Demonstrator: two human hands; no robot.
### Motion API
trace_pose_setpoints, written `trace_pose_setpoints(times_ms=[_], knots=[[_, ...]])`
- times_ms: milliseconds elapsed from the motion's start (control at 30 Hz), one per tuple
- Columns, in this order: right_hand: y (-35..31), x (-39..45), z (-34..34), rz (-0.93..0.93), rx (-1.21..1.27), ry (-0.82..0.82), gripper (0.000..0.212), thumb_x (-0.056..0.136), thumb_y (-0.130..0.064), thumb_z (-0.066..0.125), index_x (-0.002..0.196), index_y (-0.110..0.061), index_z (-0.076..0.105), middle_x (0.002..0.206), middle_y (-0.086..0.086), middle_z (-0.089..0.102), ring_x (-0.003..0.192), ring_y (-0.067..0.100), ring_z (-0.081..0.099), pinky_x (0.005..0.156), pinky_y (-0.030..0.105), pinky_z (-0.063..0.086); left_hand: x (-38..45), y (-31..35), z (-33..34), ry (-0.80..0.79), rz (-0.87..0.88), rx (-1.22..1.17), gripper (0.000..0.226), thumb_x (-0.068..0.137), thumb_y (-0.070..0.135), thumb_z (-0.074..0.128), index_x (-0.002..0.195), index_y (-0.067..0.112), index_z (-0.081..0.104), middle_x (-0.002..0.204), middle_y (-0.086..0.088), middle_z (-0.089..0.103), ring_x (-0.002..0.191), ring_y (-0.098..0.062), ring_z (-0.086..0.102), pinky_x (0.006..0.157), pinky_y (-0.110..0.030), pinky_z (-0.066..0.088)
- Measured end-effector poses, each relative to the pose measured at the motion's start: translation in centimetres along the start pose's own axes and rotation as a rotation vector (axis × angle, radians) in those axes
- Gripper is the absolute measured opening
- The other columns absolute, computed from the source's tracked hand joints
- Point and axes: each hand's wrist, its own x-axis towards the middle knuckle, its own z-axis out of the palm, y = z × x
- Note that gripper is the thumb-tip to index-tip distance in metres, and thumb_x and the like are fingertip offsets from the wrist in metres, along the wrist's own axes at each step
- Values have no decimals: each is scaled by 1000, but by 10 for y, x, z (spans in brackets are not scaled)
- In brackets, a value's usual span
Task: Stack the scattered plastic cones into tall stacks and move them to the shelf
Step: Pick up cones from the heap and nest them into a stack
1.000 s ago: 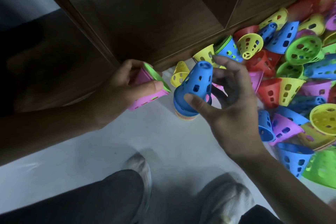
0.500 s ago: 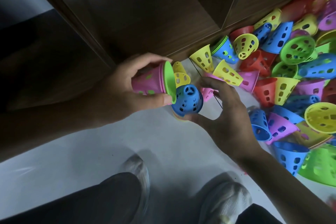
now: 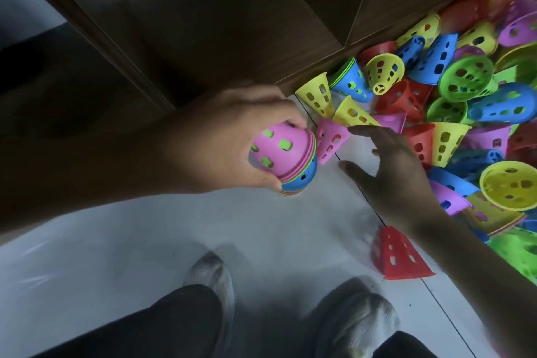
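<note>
My left hand (image 3: 229, 139) grips a pink cone (image 3: 279, 148) with a green one nested inside, set down over the blue top of a short stack (image 3: 293, 183) standing on the white floor. My right hand (image 3: 398, 171) hovers open just right of the stack, fingers spread, holding nothing. A loose pink cone (image 3: 331, 139) lies between the two hands. A heap of scattered cones (image 3: 453, 90) in yellow, blue, green, red and pink fills the right side. The dark wooden shelf (image 3: 232, 23) stands behind the stack.
A single red cone (image 3: 398, 256) sits on the floor under my right forearm. My two feet in light shoes (image 3: 357, 320) and dark trouser legs are at the bottom. White floor (image 3: 130, 241) lies to the left.
My left hand brought the pink and green cones down onto the blue-topped stack. My right hand let go of the stack and drew away to the right, opening.
</note>
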Motion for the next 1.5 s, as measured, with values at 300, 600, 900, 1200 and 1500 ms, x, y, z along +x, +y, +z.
trace_pose_setpoints(times_ms=[300, 600, 900, 1200, 1500], knots=[[17, 31, 12, -70, -155, 5, 35, 91, -17, 69, 126, -14, 64, 119, 11, 66, 110, 34, 57, 87, 39, 49, 14, 2, 11, -33, 46, -42, 75, 59, 41, 94, 126, 26, 63, 108, 19, 48, 102, -1, 49, 77, -1, 42], [25, 30, 25, -35, -186, 43, 22, 94, -21, 65, 114, -12, 69, 105, 10, 71, 100, 34, 60, 79, 44, 54, 16, -8, 36, -38, -124, -207, 81, 56, 43, 96, 127, 31, 59, 115, 15, 67, 105, -8, 66, 80, -33, 61], [30, 19, 31, -11, -120, 94, 13, 95, -19, 64, 95, -9, 72, 91, 10, 72, 82, 31, 65, 69, 38, 53, 0, -41, 38, 14, -124, -384, 56, 91, 56, 54, 128, 15, 62, 120, 6, 63, 106, -16, 62, 85, -39, 54], [15, -6, 10, 367, 529, 236, 10, 94, -17, 68, 85, -14, 69, 79, 8, 72, 75, 33, 67, 76, 42, 55, 6, -88, 65, -10, -276, -396, 65, 94, 64, 44, 125, 12, 69, 142, 0, 51, 129, -4, 51, 103, -19, 44], [-51, -19, -19, 481, 1084, 166, 28, 98, -16, 56, 77, -21, 72, 77, 1, 68, 77, 17, 66, 75, 26, 57, 12, -111, 83, -135, -285, -368, 95, 79, 90, 39, 141, 20, 58, 157, 7, 41, 146, -7, 35, 121, -44, 31]])
